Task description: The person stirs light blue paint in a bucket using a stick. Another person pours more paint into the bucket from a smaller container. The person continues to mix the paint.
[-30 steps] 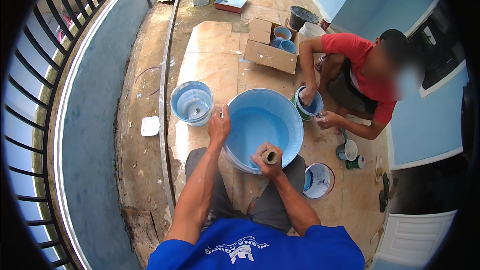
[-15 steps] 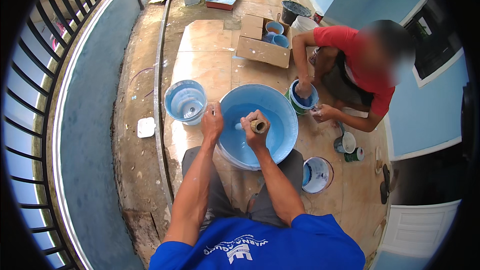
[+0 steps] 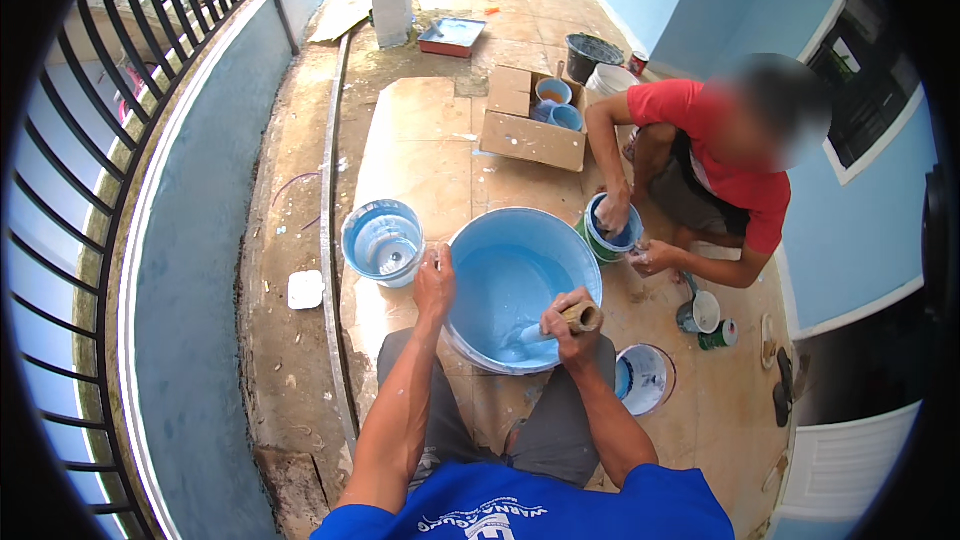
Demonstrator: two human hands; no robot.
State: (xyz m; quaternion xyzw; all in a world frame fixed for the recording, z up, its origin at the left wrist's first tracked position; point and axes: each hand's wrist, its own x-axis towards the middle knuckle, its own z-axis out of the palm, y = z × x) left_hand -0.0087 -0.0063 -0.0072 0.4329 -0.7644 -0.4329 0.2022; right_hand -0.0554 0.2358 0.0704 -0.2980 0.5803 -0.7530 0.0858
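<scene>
Gripping a hollow tan stick in closed fingers, a person's right hand hangs over the near right rim of a large tub, where the stick's tilted lower end dips into pale blue paint. At the tub's left rim, the left hand rests with fingers curled; whether they clasp it is hard to tell from this angle. A paint-smeared pail stands just left of the tub; a white bucket sits near its lower right. Right of the tub, a co-worker in red squats, one hand inside a green can. Beyond the tub lies an open cardboard box.
</scene>
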